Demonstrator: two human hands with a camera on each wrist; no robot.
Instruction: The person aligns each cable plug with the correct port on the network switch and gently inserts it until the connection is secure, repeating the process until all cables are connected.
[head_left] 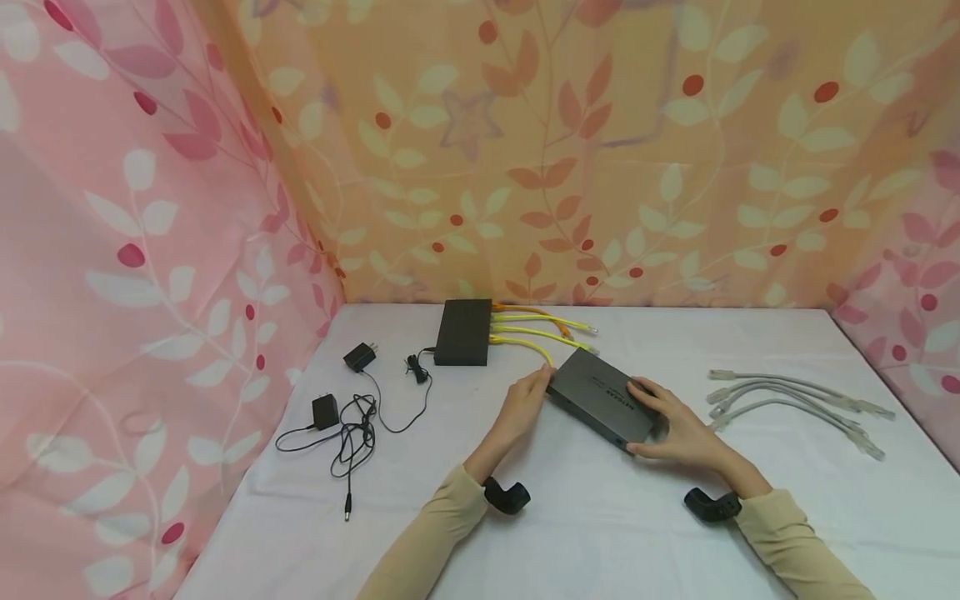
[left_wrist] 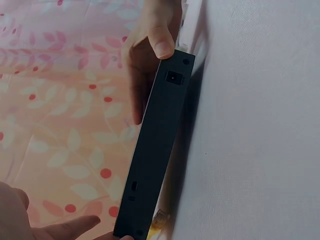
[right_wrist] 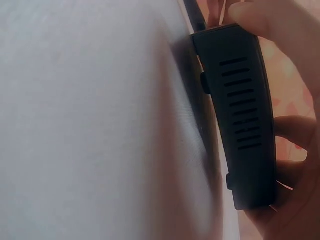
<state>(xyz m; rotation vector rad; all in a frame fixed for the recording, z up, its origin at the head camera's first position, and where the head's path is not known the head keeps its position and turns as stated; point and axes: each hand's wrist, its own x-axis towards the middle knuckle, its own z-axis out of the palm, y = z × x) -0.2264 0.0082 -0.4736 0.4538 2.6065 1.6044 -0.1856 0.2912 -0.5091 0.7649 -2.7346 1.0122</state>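
Observation:
A dark grey network switch (head_left: 603, 400) marked NETGEAR is held at a slant near the middle of the white table. At its right end my right hand (head_left: 678, 429) grips it, thumb on the near corner and fingers over the top. My left hand (head_left: 521, 404) holds the far-left corner by the fingertips. A power socket (left_wrist: 174, 77) shows on the long side of the switch (left_wrist: 155, 145) in the left wrist view. Vent slots (right_wrist: 241, 105) line the end inside my right hand in the right wrist view.
Behind, a second black box (head_left: 463, 333) has yellow cables (head_left: 525, 329) and an orange cable plugged in. Left lie two black power adapters, one (head_left: 325, 412) with a tangled cord (head_left: 356, 433). Several grey network cables (head_left: 795, 400) lie right. Floral cloth (head_left: 525, 167) closes off the back.

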